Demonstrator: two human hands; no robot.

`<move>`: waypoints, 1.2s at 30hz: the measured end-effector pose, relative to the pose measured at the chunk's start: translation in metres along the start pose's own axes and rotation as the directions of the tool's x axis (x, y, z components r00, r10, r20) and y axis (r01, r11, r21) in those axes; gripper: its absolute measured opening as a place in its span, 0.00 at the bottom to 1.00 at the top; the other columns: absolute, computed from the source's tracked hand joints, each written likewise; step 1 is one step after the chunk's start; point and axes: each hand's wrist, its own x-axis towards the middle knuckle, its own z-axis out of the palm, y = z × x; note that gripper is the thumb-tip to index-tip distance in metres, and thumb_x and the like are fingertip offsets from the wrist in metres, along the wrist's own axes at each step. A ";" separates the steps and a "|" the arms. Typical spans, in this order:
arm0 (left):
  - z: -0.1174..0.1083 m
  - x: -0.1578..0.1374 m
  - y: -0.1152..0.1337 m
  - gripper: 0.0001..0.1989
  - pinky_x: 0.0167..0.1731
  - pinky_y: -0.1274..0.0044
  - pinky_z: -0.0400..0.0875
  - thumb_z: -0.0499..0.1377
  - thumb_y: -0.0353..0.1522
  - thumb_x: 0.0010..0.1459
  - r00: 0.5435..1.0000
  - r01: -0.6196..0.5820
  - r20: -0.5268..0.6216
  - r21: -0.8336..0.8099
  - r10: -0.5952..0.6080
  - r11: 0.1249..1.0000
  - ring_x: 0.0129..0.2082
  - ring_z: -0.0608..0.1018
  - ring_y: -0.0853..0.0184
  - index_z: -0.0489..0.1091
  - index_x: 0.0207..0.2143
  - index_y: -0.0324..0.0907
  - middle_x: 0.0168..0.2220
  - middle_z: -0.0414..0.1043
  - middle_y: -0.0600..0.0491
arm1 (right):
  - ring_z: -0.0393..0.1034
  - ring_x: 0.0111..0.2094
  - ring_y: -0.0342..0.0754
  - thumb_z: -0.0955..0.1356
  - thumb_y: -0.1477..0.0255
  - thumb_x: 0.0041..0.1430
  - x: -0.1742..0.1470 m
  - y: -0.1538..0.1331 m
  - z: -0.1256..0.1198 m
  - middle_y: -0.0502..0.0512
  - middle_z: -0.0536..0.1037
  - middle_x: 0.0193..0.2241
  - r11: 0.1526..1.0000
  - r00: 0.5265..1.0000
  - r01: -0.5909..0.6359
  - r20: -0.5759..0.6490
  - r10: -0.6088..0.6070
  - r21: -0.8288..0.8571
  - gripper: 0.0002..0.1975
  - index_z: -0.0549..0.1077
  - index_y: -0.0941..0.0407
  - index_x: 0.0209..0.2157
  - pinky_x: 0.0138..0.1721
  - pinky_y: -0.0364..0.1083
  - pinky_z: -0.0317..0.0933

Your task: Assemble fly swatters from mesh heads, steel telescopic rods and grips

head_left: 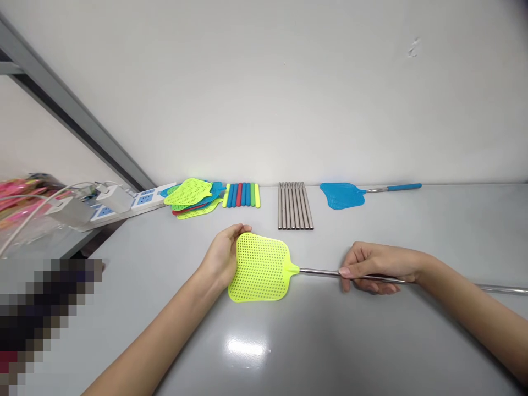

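A yellow-green fly swatter (264,269) with a perforated head and a long thin metal rod is held across the front of the table. My left hand (225,250) grips the head's left edge, its fingers partly hidden behind the mesh. Further right, my right hand (371,268) is closed around the metal rod (317,272), which passes under the wrist and runs on to the right edge of the view. Behind them lie a row of metal tubes (295,206), several coloured handle grips (243,195) and a stack of loose swatter heads (190,192).
A blue fly swatter (344,195) with a blue handle lies near the wall at the back right. On the left, a white power strip (144,199) with plugged-in chargers (113,198) runs along the grey table's (136,297) edge. Pink items in plastic (20,203) sit beyond it.
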 end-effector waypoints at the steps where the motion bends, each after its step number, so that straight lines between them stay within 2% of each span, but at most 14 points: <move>1: 0.000 0.001 0.001 0.05 0.20 0.79 0.65 0.52 0.28 0.49 1.000 0.019 -0.003 -0.013 -0.020 1.000 0.18 0.70 0.70 0.65 0.23 0.36 0.20 0.66 0.53 | 0.51 0.07 0.33 0.63 0.65 0.54 0.000 0.000 0.000 0.44 0.63 0.11 1.000 1.000 0.002 -0.001 -0.002 0.001 0.15 0.73 0.63 0.29 0.06 0.34 0.43; 3: 0.000 0.002 0.003 0.05 0.20 0.79 0.65 0.51 0.27 0.49 0.997 0.074 0.017 -0.020 -0.074 0.997 0.18 0.70 0.71 0.64 0.23 0.37 0.20 0.66 0.54 | 0.51 0.07 0.33 0.63 0.65 0.54 0.000 -0.001 0.000 0.44 0.63 0.10 1.000 1.000 0.004 0.002 -0.004 0.002 0.15 0.73 0.63 0.29 0.05 0.34 0.43; 8: -0.001 0.002 0.003 0.05 0.20 0.80 0.65 0.51 0.28 0.50 0.992 0.121 0.042 -0.043 -0.119 0.992 0.17 0.70 0.71 0.64 0.23 0.38 0.19 0.65 0.55 | 0.51 0.07 0.33 0.63 0.65 0.54 0.000 0.000 0.001 0.44 0.63 0.10 1.000 1.000 0.008 0.008 -0.008 -0.004 0.15 0.73 0.63 0.30 0.05 0.34 0.43; 36: -0.001 0.000 0.006 0.05 0.20 0.79 0.66 0.51 0.28 0.49 0.984 0.171 0.067 -0.054 -0.167 0.984 0.18 0.71 0.71 0.64 0.23 0.38 0.19 0.65 0.55 | 0.54 0.07 0.34 0.64 0.65 0.53 0.000 -0.001 0.001 0.44 0.64 0.10 1.000 1.000 -0.008 -0.011 0.008 -0.001 0.15 0.73 0.63 0.29 0.05 0.34 0.44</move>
